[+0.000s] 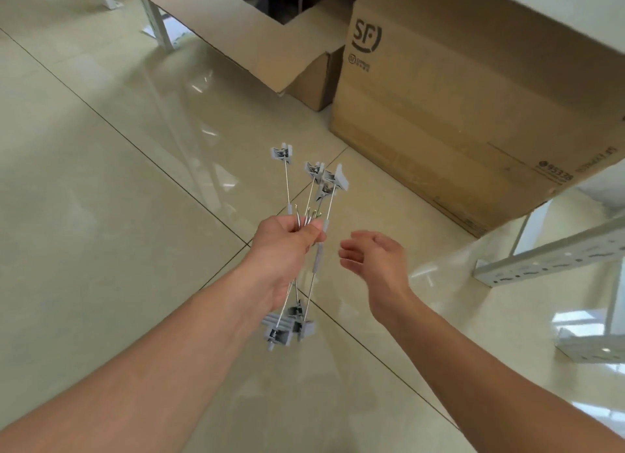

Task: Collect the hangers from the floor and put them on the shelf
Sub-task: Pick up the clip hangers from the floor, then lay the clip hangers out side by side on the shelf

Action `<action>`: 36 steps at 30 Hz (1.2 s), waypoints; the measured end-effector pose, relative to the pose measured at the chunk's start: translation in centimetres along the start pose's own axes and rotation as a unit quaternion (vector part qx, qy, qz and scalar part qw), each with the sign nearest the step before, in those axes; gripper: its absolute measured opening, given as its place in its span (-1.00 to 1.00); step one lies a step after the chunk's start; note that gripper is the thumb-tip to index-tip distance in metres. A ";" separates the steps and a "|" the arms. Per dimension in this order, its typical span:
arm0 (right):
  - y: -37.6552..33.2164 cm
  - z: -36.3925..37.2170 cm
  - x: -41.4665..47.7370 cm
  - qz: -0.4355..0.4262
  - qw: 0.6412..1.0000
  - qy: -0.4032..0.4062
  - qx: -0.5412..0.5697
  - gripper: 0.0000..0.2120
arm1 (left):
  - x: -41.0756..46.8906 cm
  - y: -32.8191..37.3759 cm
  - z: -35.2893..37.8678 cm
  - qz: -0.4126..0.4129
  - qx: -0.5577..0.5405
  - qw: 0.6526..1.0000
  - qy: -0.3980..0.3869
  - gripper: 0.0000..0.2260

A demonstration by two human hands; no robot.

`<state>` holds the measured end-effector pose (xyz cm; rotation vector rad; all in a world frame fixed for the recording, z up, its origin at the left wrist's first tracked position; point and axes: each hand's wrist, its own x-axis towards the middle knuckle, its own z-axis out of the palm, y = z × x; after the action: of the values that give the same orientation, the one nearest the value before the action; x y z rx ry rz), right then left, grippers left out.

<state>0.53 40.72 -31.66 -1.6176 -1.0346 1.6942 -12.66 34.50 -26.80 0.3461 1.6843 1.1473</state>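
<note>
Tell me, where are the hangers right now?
The hangers are bunched in the left hand, above the floor, beside the empty right hand.

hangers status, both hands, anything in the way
Left hand shut on hangers, bundle off the floor. Right hand open, empty, beside it. Cardboard boxes ahead; no hangers visible on the floor.

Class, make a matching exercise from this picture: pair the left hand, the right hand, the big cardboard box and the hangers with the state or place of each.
Things:
1. left hand
2. right hand
3. cardboard box
4. hangers

States:
A. open, holding nothing
B. standing on the tiled floor
C. bunched together, off the floor
D. closed around metal wires

Pairs: 1-D, 2-A, 3-B, 4-C
</note>
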 end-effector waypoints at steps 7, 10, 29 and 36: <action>-8.5 5.5 -5.9 0.161 0.949 -0.227 0.146 -0.44 | -8.4 11.4 -2.1 0.011 0.010 1.000 0.001 -0.81; -15.7 6.6 -12.0 0.187 0.934 -0.237 0.192 -0.58 | -14.2 18.4 -3.4 0.024 0.007 1.000 -0.005 -0.82; -62.6 8.6 -43.4 0.070 0.939 -0.259 0.215 -0.79 | -43.0 63.4 -10.5 0.174 0.105 0.972 -0.115 -0.75; -68.8 8.6 -40.6 0.109 0.949 -0.189 0.226 -0.87 | -41.4 70.9 -8.2 0.151 0.085 0.974 -0.147 -0.75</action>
<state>-11.01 42.65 47.80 -1.1675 -0.5735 2.2548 -22.01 37.42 55.08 0.8626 1.5011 1.1059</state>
